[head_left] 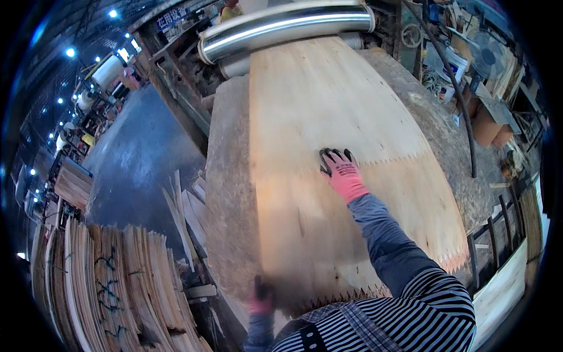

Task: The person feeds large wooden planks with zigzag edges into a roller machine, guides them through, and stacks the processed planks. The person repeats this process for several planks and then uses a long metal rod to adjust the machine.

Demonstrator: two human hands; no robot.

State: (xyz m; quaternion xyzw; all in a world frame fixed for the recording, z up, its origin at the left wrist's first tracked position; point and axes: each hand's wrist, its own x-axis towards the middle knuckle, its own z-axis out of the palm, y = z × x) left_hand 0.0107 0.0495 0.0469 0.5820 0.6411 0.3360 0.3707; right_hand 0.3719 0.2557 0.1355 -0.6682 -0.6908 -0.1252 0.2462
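Observation:
A wide, pale wood veneer sheet (328, 100) stretches away from me over a worn table, its far end under a shiny metal roller (287, 29). Nearer to me lies a second veneer sheet (328, 229), slightly darker, with a jagged near edge; a zigzag line marks where the two meet. My right hand (343, 172), in a pink and black glove, rests flat by this seam with its fingers stretched forward. Low at the near left corner of the closer sheet is my left hand (261, 297), gloved alike. Motion blurs its fingers, so its grip does not show.
Bare tabletop (230, 176) borders the sheets on the left. Stacked veneer (111, 287) stands at lower left, beside loose strips (179, 217). A dark rod (457, 88) slants down on the right, near a fan (488, 58) and cardboard boxes (485, 126).

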